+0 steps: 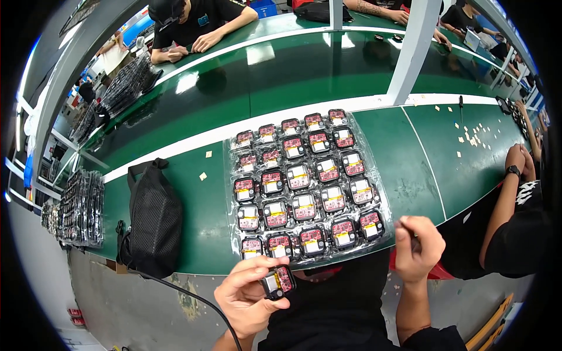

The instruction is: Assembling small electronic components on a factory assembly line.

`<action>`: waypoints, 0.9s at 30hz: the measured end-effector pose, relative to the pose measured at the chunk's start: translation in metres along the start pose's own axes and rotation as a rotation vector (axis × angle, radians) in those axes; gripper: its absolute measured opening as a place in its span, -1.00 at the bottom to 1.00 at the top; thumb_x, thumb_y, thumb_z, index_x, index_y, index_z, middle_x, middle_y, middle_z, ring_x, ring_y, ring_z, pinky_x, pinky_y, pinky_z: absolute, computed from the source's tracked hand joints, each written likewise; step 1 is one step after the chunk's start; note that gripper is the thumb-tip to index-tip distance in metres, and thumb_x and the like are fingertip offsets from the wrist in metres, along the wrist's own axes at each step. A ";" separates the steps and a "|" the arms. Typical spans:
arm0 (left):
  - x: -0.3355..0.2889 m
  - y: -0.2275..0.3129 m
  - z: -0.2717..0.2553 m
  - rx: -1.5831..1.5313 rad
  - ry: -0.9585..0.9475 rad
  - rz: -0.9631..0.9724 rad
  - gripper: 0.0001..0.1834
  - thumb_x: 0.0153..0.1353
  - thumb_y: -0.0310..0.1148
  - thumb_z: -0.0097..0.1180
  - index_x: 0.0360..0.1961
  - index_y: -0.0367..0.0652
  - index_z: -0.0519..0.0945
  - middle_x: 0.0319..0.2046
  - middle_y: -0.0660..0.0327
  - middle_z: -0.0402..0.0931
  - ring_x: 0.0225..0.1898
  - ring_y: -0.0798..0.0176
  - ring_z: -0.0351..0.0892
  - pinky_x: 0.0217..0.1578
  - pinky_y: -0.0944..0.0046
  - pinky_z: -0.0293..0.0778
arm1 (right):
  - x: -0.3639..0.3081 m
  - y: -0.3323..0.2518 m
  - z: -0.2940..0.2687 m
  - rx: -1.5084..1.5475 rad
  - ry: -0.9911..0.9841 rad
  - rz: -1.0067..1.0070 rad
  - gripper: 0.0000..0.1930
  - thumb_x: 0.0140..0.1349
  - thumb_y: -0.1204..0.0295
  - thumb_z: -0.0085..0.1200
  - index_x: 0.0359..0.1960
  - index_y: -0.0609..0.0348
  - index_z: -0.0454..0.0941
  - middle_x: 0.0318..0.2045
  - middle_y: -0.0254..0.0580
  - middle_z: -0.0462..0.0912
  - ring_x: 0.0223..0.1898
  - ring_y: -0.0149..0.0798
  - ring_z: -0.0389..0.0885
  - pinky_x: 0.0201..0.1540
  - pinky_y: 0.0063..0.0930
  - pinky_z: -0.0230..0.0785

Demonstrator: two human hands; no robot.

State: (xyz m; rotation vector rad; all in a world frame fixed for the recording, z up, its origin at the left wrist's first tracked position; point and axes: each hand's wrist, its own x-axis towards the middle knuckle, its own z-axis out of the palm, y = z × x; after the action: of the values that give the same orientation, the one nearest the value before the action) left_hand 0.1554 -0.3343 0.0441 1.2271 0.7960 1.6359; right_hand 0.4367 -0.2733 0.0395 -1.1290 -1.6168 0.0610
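Nearest, the left hand (pixel 247 295) grips a small black gadget (pixel 278 282) before a clear tray (pixel 373 175) of similar gadgets (pixel 304 206). The right hand (pixel 419 248), farther right, is curled; whether it holds anything, I cannot tell. A black bag (pixel 155 216) sits left.

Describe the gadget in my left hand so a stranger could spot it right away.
On the green table, find the clear tray of small gadgets. Below its near edge, left of its middle, your left hand holds a black-framed gadget with a reddish circuit board. Its lookalikes sit in rows; this one is gripped outside the tray.
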 end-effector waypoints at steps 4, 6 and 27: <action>0.054 0.013 0.000 0.139 -0.002 0.036 -0.47 0.02 -0.65 0.52 0.02 -0.34 0.55 0.13 -0.03 0.42 0.23 -0.07 0.57 0.16 0.06 0.59 | 0.009 0.040 0.002 -0.008 0.040 0.228 -0.85 0.29 0.61 0.26 -0.15 0.40 0.63 -0.43 -0.15 0.67 -0.49 -0.45 0.54 -0.42 -0.59 0.37; 0.086 0.007 -0.012 0.307 -0.069 0.040 -0.63 0.04 -0.73 0.45 -0.17 -0.33 0.55 0.08 0.00 0.45 0.21 -0.01 0.57 0.15 0.12 0.59 | 0.004 0.047 0.005 0.160 0.057 0.406 -0.86 0.33 0.61 0.24 -0.12 0.41 0.63 -0.42 -0.23 0.67 -0.46 -0.52 0.53 -0.41 -0.62 0.38; 0.190 -0.044 -0.036 1.249 -0.397 0.221 -0.77 0.24 -0.46 0.29 -0.09 -0.23 0.76 -0.07 0.12 0.65 0.09 -0.04 0.55 0.14 0.07 0.45 | 0.006 0.049 0.003 0.155 -0.144 0.436 -0.86 0.31 0.63 0.25 -0.13 0.42 0.65 -0.38 -0.19 0.69 -0.41 -0.50 0.58 -0.33 -0.60 0.44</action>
State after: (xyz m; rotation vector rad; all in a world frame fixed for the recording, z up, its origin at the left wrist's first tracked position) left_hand 0.1169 -0.1412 0.0644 2.4526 1.5229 0.8772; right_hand 0.4654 -0.2413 0.0158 -1.3602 -1.4344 0.5540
